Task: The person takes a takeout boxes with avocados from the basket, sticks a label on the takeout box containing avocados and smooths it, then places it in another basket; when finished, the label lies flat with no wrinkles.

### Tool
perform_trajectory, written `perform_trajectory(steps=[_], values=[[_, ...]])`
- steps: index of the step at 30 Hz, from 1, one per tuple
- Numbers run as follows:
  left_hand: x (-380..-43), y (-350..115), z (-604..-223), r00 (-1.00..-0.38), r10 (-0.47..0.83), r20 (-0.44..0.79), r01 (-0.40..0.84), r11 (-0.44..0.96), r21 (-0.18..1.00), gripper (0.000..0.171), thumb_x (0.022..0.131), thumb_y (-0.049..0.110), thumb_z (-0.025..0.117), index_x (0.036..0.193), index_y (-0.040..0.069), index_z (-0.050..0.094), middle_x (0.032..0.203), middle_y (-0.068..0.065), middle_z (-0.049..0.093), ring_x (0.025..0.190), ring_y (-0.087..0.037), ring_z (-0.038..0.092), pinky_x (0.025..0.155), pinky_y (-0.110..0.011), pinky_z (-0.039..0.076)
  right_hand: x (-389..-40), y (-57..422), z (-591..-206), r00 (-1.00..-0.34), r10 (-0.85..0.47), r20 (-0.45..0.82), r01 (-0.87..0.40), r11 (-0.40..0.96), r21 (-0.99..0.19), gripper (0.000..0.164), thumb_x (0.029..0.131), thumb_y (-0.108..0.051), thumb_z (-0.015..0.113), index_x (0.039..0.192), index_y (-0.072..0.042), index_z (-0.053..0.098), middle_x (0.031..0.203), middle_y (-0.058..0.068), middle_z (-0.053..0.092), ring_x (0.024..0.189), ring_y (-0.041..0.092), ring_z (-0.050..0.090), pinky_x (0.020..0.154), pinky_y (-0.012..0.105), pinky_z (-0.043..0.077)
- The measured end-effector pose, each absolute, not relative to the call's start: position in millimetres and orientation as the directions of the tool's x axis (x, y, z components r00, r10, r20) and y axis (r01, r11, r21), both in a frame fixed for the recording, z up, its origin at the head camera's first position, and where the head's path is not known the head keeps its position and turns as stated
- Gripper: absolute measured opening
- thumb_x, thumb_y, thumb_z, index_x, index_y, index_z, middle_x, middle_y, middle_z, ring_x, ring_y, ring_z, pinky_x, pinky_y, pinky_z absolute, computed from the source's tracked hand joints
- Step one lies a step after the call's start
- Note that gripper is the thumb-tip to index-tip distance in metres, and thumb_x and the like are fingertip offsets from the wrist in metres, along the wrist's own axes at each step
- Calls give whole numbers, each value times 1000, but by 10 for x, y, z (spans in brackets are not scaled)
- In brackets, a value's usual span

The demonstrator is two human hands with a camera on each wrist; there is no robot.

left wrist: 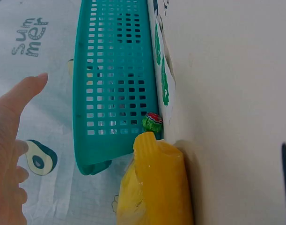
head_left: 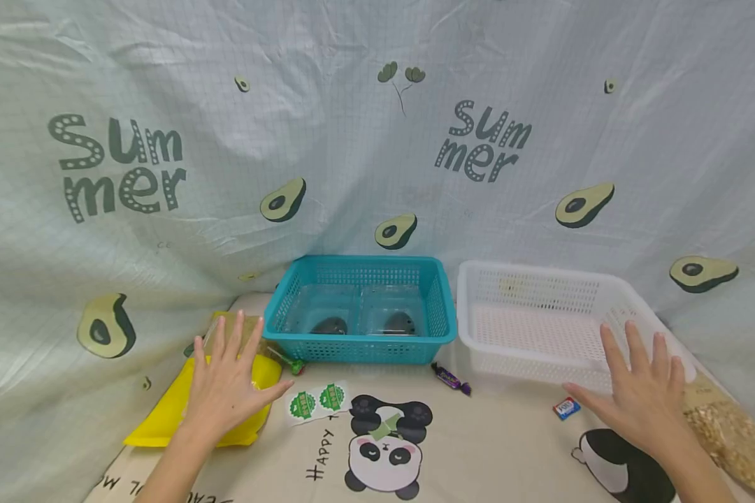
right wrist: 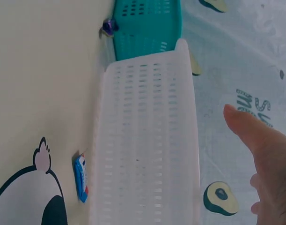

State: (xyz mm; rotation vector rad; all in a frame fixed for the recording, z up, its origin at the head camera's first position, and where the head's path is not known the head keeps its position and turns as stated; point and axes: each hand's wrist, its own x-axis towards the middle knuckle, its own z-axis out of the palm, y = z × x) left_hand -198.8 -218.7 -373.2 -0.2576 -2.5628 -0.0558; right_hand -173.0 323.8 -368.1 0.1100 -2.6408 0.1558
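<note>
While your left hand [head_left: 228, 383] and right hand [head_left: 643, 398] are hovering, fingers splayed, empty, yellow bag [head_left: 171, 411] and white basket [head_left: 531, 332] are lying near them, likely for reach.

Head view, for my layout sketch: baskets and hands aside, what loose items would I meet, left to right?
Yellow bag, sticker sheet, purple-wrapped candy, blue-and-red packet, bag of tan pieces.
</note>
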Motion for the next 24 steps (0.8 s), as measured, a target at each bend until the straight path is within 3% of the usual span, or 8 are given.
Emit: perform_trajectory(steps=[11,16,24], values=[[-1974,-2171,-3706,-835,170,523,203,979,6,103,66,71,53,144,21,9,149,-12,1,135,-30,-11,102,-55,-13,-1727,3164,-3758,-890,-68,451,-126,987,-101,104,70,-62,59,144,-18,1,146,21,-6,128,42,-21,92,68,-11],[-1981,-2122,-3671,-829,179,530,228,973,28,96,70,68,52,143,18,16,148,-15,3,135,-30,-8,104,-55,-5,-1776,3104,-3782,-864,-108,493,-174,980,-91,100,70,-59,61,144,-17,8,146,22,1,130,46,-10,92,68,-3],[-2193,-1873,-3567,-844,238,480,361,915,181,81,74,56,58,137,13,32,142,-19,26,131,-37,19,103,-57,11,-1986,2777,-3700,-783,-203,588,-348,926,-144,84,75,-46,63,139,-7,27,138,29,19,124,52,13,88,68,17]])
